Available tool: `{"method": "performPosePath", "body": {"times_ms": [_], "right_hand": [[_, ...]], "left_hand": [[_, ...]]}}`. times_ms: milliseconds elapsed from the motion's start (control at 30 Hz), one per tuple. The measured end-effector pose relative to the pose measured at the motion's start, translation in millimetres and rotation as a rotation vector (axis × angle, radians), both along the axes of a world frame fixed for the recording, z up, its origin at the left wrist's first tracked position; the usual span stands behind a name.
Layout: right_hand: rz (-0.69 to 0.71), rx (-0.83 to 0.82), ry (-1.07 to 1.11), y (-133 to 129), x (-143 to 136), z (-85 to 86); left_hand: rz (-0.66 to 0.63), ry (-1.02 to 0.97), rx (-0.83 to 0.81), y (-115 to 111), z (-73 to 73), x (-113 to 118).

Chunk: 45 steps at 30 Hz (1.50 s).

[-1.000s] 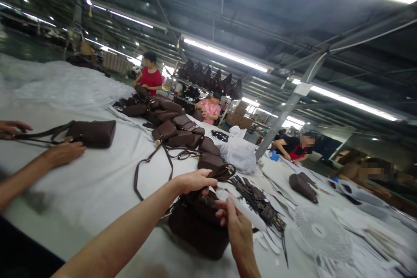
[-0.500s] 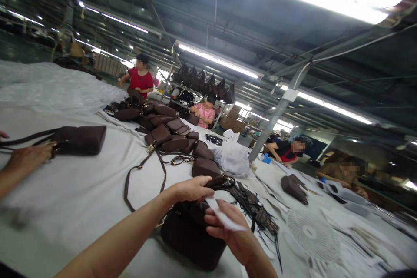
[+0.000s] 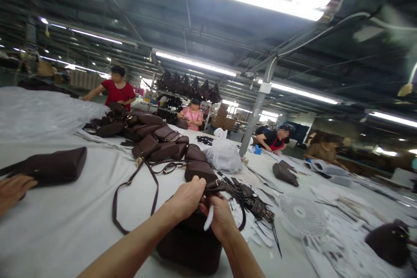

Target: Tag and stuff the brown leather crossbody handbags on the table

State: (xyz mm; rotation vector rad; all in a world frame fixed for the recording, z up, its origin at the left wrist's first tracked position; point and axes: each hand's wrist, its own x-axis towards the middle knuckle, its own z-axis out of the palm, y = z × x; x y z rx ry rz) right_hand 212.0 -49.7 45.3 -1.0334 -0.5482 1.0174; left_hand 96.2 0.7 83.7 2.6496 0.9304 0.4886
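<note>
A dark brown handbag [image 3: 190,249] stands upright on the white-covered table in front of me. My left hand [image 3: 189,197] is closed at its top edge, by the handles; the fingertips are partly hidden. Close beside it, my right hand [image 3: 221,215] is curled at the bag's opening, with a narrow white strip [image 3: 209,218] between its fingers. One dark handle [image 3: 243,215] loops out to the right of my right hand. Just beyond my hands lies another brown bag [image 3: 201,171].
Brown bags [image 3: 156,139] are heaped ahead, with a long strap [image 3: 115,204] trailing. Black tags [image 3: 250,197], a white fan [image 3: 302,213] and a plastic bag [image 3: 224,156] lie rightward. At left, a co-worker's hand [image 3: 14,191] touches a brown bag [image 3: 58,165]. Other people work beyond.
My right hand has brought the white strip in to the bag's opening, and the strip now points downward. My hands are closer together. The view has turned slightly right.
</note>
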Motion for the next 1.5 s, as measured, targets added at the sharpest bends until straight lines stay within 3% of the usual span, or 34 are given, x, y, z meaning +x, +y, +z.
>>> {"method": "performPosePath", "body": {"times_ms": [167,333,467,600,700,767,833,1100,1267,1367,1500], "right_hand": [[0.087,0.099,0.058,-7,7,-2.9],[0.175,0.153,-0.038,-13,2,3.1],[0.066,0.004,-0.096,-2,-2,2.0],[0.055,0.008,-0.032,11,2,-1.8],[0.026,0.054,0.066,14,5,-2.3],[0.023,0.069,0.095,15,5,-2.5],[0.029,0.071,0.09,16,4,-3.7],[0.036,0.086,0.005,19,-1,-4.6],[-0.008,0.089,0.014,19,-6,1.5],[-0.031,0.074,0.03,13,-8,4.0],[0.084,-0.03,-0.132,-5,-3,5.4]], "left_hand": [[0.006,0.078,0.162,-2,4.6,3],[0.044,0.076,0.138,-4,4.4,7],[-0.01,-0.02,0.034,1,-5.5,9],[-0.194,-0.307,-0.104,18,-16.4,5],[-0.263,-0.51,-0.369,29,-20.9,-1],[-0.235,-0.556,-0.583,32,-22.8,-4],[-0.228,-0.593,-0.693,30,-24.5,-4],[-0.166,-0.82,-0.837,28,-34.2,10],[-0.126,-0.849,-0.942,31,-31.5,11],[-0.105,-0.863,-0.895,29,-30.2,11],[-0.056,-0.897,-0.768,30,-33.3,14]]}}
